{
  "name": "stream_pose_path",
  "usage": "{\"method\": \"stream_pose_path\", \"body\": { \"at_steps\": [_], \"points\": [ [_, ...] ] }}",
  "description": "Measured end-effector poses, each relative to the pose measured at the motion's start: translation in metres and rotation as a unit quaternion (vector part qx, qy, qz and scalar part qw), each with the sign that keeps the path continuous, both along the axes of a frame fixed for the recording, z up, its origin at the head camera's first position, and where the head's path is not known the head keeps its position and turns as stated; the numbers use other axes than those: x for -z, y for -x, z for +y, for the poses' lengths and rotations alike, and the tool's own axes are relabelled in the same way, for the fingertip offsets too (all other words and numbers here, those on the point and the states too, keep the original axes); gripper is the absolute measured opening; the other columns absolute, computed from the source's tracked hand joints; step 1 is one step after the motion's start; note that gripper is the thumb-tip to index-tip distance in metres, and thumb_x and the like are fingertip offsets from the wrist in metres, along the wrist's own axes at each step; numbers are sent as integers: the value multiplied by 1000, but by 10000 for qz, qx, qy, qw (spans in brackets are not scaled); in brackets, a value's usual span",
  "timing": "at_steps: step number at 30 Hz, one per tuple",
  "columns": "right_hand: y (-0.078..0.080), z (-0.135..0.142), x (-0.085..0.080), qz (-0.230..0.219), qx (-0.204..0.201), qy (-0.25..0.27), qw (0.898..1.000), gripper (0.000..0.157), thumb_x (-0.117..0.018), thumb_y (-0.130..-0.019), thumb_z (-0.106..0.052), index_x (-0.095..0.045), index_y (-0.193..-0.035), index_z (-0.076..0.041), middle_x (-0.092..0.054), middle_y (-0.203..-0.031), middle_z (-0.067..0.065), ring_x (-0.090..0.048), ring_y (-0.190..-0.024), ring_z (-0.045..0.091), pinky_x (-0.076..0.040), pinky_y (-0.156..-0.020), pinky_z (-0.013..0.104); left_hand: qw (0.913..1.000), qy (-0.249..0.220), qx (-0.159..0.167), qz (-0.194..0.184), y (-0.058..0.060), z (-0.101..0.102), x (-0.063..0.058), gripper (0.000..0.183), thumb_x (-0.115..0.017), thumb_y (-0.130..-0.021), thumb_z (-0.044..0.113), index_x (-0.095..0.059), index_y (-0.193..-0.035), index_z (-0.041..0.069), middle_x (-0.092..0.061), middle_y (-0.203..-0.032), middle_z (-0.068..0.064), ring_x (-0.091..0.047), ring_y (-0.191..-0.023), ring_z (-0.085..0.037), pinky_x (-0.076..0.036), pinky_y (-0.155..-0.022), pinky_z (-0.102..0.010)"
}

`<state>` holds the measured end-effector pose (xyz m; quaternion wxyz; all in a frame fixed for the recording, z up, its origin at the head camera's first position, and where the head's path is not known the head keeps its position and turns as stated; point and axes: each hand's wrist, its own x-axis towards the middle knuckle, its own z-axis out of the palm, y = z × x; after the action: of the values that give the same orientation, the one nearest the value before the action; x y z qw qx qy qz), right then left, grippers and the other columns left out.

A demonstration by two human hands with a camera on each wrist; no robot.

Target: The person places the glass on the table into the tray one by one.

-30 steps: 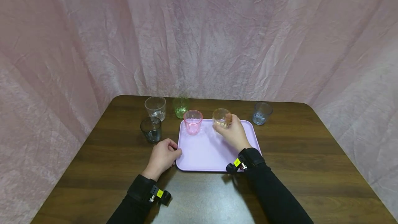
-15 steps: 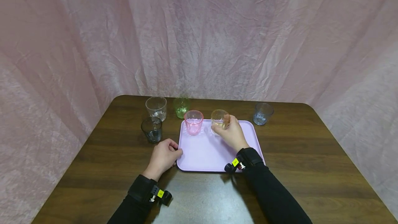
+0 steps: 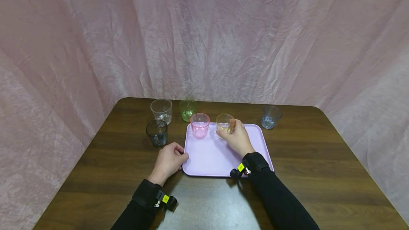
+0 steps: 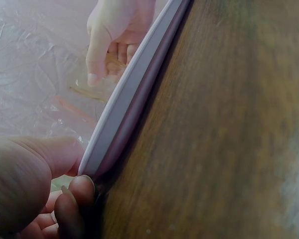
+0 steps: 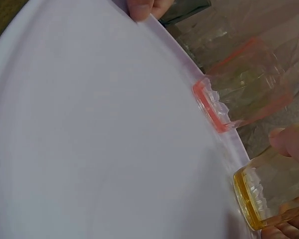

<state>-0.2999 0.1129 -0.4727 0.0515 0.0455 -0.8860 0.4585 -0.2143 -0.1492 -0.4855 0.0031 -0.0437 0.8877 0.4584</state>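
My right hand point(image 3: 239, 139) grips an amber-tinted glass point(image 3: 223, 121) at the back right part of a lilac tray point(image 3: 211, 157). In the right wrist view the thick base of the amber glass point(image 5: 248, 199) sits close over the tray, upright. A pink glass point(image 3: 200, 127) stands on the tray to its left, near the back edge. My left hand point(image 3: 168, 160) pinches the tray's left edge; the left wrist view has thumb and fingertips on either side of the tray rim point(image 4: 120, 99).
Left of the tray stand a dark grey glass point(image 3: 157, 136) and, behind it, a clear glass point(image 3: 161, 109). A green glass point(image 3: 187, 111) is behind the tray's back left corner. To the right stands a bluish glass point(image 3: 270, 118). A pink curtain point(image 3: 204, 38) hangs behind the wooden table point(image 3: 319, 173).
My right hand has shifted slightly left and down with the amber glass, a little closer to the pink glass. My left hand stays at the tray's edge.
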Motion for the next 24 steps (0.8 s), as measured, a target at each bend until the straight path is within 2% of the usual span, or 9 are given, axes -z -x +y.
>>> {"method": "stream_pose_path", "body": {
  "at_steps": [5, 13, 19, 24],
  "points": [
    [0, 0, 0, 26, 12, 33, 10000, 80, -82, -80, -38, -41, -134, 6, -51, -124, 20, -51, -111, 29, -45, -96, 45, 10000, 30, 15, 28, 0, 0, -1, 16, -74, -81, 12, -63, -91, 7, -60, -64, -3, -58, -48, -15, -48, -42, -27],
    [-1, 0, 0, -18, 12, 26, 10000, 84, -83, -79, -39, -40, -135, 6, -50, -125, 19, -50, -112, 29, -44, -97, 46, 9999, -1, -39, -143, 0, 1, -1, 16, -74, -82, 13, -63, -93, 8, -60, -66, -4, -58, -50, -16, -49, -43, -27],
    [-2, 4, -5, 153, -11, 72, 9999, 88, -83, -78, -43, -40, -136, 6, -51, -125, 18, -50, -113, 27, -43, -98, 46, 9999, 5, -66, -119, 0, 1, -1, 16, -74, -81, 13, -63, -92, 7, -60, -66, -4, -58, -50, -16, -49, -43, -27],
    [-4, 8, -12, 303, -125, 230, 9992, 84, -84, -78, -39, -41, -133, 8, -49, -127, 21, -49, -117, 30, -41, -101, 46, 10000, 13, -50, -61, -1, 1, -1, 16, -74, -81, 13, -64, -92, 7, -60, -66, -4, -58, -49, -16, -49, -44, -27]
  ]
}}
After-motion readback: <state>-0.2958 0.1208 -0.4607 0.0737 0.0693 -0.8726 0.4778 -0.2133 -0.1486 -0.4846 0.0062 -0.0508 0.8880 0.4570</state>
